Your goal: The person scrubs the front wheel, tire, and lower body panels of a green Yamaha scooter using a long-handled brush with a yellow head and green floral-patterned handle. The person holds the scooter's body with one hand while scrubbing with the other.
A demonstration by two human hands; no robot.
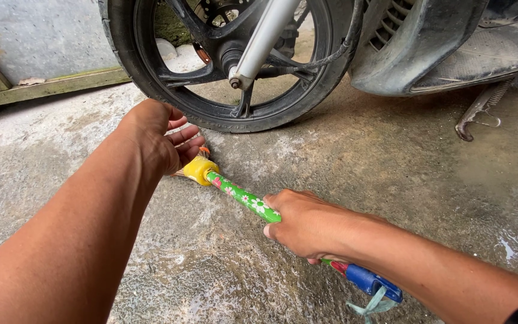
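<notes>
Head view looks down on a wet concrete floor (391, 174) beside a parked scooter, where a person works a broom with a green, flower-patterned handle (244, 198). The right hand (307, 225) grips the handle around its middle, fingers closed tight about it. The handle's long axis runs diagonally, from its blue end cap (372, 282) near the bottom edge of the floor up and left to a yellow collar (200, 170) where the bristles begin. The left hand (160, 138) sits at that far end, fingers half curled and loosely spread, touching or just over the bristle head; whether it holds anything cannot be told. Just beyond it stands the scooter's black front wheel (229, 66), close to the broom's head. No containers are in sight.
</notes>
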